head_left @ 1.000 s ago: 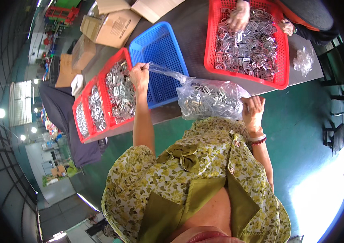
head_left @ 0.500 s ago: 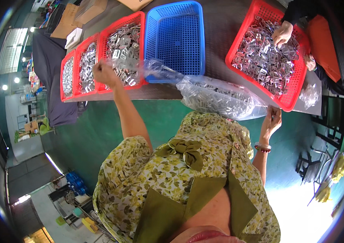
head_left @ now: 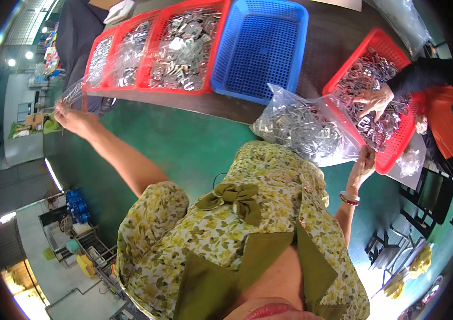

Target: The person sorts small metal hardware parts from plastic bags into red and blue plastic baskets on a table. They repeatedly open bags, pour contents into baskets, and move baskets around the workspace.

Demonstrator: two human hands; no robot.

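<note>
A clear plastic bag [head_left: 311, 133] full of small silver metal pieces, some shaped like buckles, lies at the table's near edge against my front. My right hand [head_left: 364, 162] is closed on the bag's right edge. Out to the far left, the fingers of my left hand [head_left: 76, 118] pinch some clear plastic film [head_left: 74, 96]. That film reaches up in front of the leftmost red basket [head_left: 89, 80]; whether it is a sheet or another bag, I cannot tell. Just beyond the filled bag stands a blue basket [head_left: 261, 53] with nothing in it.
Two more red baskets [head_left: 205, 88] of metal pieces stand left of the blue one. At the right, a co-worker's hand [head_left: 378, 101] reaches into another red basket [head_left: 383, 160] of metal pieces. Crumpled clear plastic [head_left: 409, 162] lies beside it. The floor is green.
My left hand has swung outward to the left with the clear film, away from the filled bag. My right hand keeps its grip. The co-worker's hand has spread open over the pieces.
</note>
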